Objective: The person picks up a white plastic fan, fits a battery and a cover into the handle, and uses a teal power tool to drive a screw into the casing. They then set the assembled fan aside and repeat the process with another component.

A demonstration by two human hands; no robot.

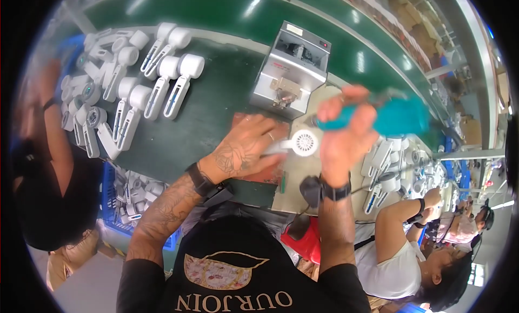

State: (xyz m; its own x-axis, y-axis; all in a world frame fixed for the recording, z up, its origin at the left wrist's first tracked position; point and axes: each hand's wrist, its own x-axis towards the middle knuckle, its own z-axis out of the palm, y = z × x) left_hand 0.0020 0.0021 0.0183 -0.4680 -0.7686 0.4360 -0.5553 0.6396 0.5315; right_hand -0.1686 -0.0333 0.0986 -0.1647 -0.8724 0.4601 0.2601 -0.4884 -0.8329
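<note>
My left hand [246, 145] is closed around the handle of a small white handheld fan [304, 143]. The fan's round slotted head faces up, over the edge between a reddish-brown mat [254, 175] and a beige work surface [292, 191]. In my right hand [348, 137] is a teal power screwdriver [400, 116], smeared by motion. Its dark tip points left, just above the fan head; contact between them cannot be made out. Beyond my hands stands a grey metal box-shaped machine [292, 70] with an open top and a small metal fitting on its front.
Several white handheld fans [184, 86] lie on the green bench at left, and more [378, 164] at right. A blue crate [111, 205] of white parts sits below the bench. Co-workers are on both sides, one in a white shirt [389, 270] close at right.
</note>
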